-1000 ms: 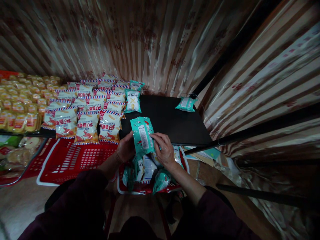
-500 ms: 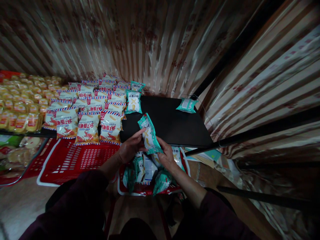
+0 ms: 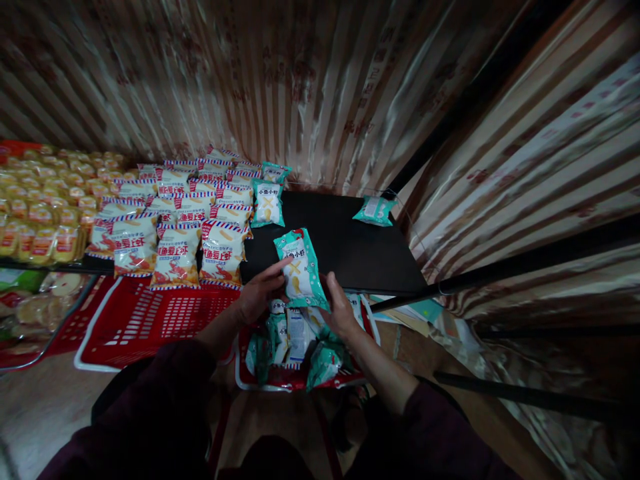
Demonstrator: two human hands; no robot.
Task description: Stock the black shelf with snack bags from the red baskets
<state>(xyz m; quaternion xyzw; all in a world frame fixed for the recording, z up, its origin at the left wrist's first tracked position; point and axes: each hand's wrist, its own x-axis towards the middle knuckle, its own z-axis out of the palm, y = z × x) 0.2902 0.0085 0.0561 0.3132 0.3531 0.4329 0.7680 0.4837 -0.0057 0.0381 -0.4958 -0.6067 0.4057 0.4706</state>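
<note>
Between my hands is a teal and white snack bag (image 3: 301, 272), its printed front facing up toward me. My left hand (image 3: 260, 293) holds its left side, the index finger lying across the front. Close against the bag's lower right edge is my right hand (image 3: 343, 310), fingers slightly bent. Below them a red basket with a white rim (image 3: 240, 380) holds several teal bags (image 3: 326, 363). Two teal bags stand at the back of the black shelf (image 3: 345, 250), beside rows of white and red snack bags (image 3: 175, 257).
Another teal bag (image 3: 376, 210) lies at the shelf's right back corner. Yellow packages (image 3: 40, 207) fill the far left. A second red basket (image 3: 170, 320) sits left of the first. Black metal bars (image 3: 525, 257) cross on the right, before striped curtains (image 3: 300, 87).
The held teal bag has turned so that its front shows more fully. My right hand has shifted slightly right, its fingers less wrapped over the bag.
</note>
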